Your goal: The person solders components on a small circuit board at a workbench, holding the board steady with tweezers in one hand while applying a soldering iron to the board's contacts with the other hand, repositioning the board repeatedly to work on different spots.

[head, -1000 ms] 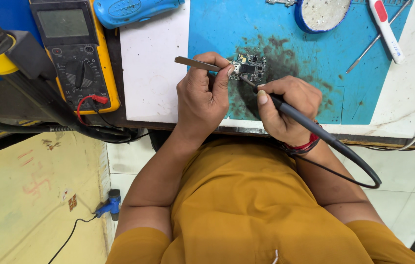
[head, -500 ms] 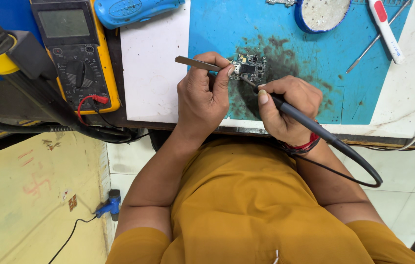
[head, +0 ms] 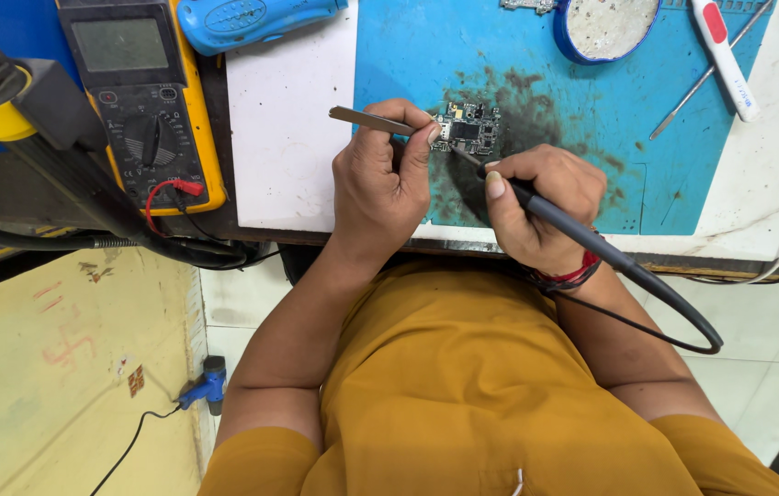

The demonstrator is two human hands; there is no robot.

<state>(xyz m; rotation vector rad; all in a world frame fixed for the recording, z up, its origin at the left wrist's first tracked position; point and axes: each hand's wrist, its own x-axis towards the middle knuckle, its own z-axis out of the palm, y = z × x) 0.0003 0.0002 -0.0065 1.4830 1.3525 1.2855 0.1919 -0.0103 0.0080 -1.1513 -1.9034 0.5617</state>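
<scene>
Blue mat (head: 592,147) bears a small circuit board (head: 468,129); left hand (head: 380,188) pinches tweezers (head: 380,119) beside it, right hand (head: 536,207) clamps a soldering iron (head: 592,241) near the mat's front edge.

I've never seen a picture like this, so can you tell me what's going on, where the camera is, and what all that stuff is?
The camera sits on a person's head and looks down, so you see their own orange shirt and two bare hands. The left hand holds metal tweezers. The right hand holds a black soldering iron with a cable, like a pen. Both tips meet at a small circuit board on a blue work mat with dark stains. Nearby lie a yellow multimeter with a screen and dial, a blue round tin, and a white and red tool.
</scene>
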